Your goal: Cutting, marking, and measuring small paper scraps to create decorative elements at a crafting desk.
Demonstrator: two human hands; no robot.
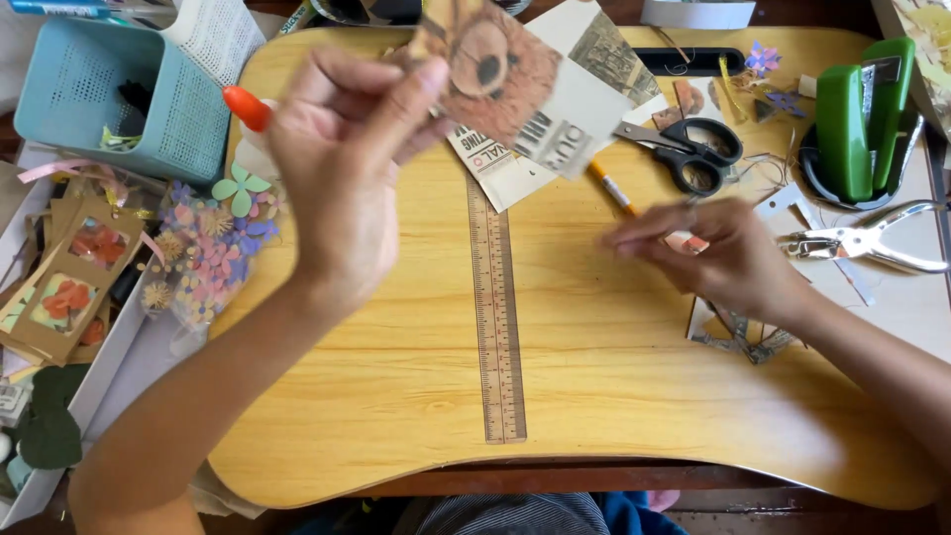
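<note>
Over cluttered wooden lap desk (pixel 416 396), left hand (pixel 342 173) pinching paper clipping (pixel 515 79), right hand (pixel 728 258) holding small scrap (pixel 686 242).

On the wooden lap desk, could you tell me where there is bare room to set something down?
The lap desk is bare along its near edge, on both sides of the printed ruler, below the left hand and right hand. The far edge is crowded: scissors, paper clippings, green stapler, hole punch.

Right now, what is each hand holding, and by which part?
The left hand pinches a paper cutout of a brown bear by its lower left edge. Whether the right hand holds the small pinkish piece cannot be told.
</note>
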